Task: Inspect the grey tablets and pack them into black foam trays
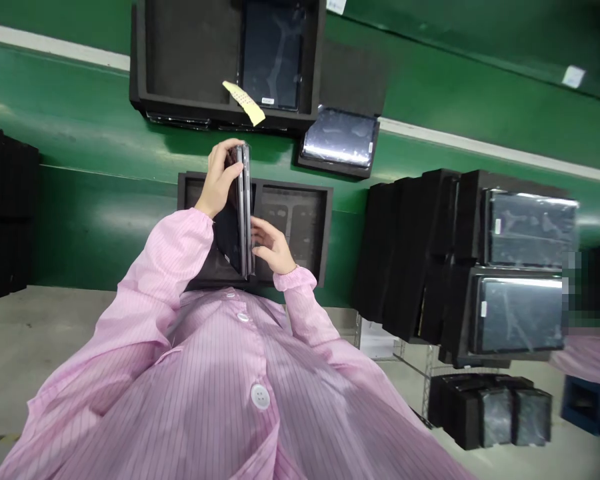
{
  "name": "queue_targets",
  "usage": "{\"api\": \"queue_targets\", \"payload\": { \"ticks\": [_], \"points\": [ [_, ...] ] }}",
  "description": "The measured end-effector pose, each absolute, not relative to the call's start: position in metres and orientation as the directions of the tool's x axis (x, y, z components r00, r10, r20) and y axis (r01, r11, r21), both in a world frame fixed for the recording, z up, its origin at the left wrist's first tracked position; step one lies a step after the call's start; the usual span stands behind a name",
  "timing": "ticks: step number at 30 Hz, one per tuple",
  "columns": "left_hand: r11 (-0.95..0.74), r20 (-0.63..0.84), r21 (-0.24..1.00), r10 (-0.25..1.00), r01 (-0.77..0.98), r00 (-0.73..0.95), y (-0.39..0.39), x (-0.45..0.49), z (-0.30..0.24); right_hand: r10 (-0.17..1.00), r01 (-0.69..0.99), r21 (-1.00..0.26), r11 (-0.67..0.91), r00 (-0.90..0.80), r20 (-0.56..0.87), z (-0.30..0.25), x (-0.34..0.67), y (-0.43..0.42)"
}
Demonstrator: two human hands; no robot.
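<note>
Two or so thin dark tablets (245,213) stand on edge, pressed face to face, above a black foam tray (329,227) in front of my body. My left hand (223,175) is closed round their far upper end, thumb on the edges and fingers over the far corner. Lower down on the right side, my right hand (273,245) has its bent fingers and thumb against the tablets; its fingertips are partly hidden. The tray's right compartment shows a bare moulded bottom, and the tablets cover much of the left one.
A larger black tray (190,53) holds a film-covered tablet (271,53), with a yellow paper strip (245,103) over its rim. Another tablet (339,138) lies in foam beside it. Stacked black trays (410,253) with tablets stand right; more stacks (5,207) stand left. A person's pink sleeve (587,357) shows at right.
</note>
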State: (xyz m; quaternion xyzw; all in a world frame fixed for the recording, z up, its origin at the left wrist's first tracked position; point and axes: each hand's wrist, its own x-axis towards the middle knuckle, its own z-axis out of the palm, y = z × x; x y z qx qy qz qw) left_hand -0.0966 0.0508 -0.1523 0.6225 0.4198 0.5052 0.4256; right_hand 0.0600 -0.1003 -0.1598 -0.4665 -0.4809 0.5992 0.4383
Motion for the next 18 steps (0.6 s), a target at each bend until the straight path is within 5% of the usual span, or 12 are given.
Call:
{"api": "queue_targets", "payload": {
  "ticks": [3, 6, 12, 18],
  "points": [
    [-0.288, 0.266, 0.952, 0.947, 0.109, 0.179, 0.049, -0.101, -0.15, 0.962, -0.059, -0.978, -0.199, -0.201, -0.184, -0.17, 0.07, -0.082],
    [-0.238, 0.22, 0.963, 0.965, 0.125, 0.14, 0.043, -0.107, -0.145, 0.981, 0.175, -0.969, -0.175, -0.049, -0.186, -0.179, 0.085, -0.044],
    [-0.246, 0.236, 0.96, 0.968, 0.133, 0.09, 0.024, -0.117, -0.14, 0.982, 0.529, -0.845, -0.081, 0.187, 0.023, -0.18, 0.125, 0.072],
    [-0.358, 0.35, 0.913, 0.934, 0.196, 0.076, 0.005, -0.122, -0.134, 0.993, 0.736, -0.674, 0.068, 0.014, 0.115, -0.165, 0.113, 0.162]
  ]
}}
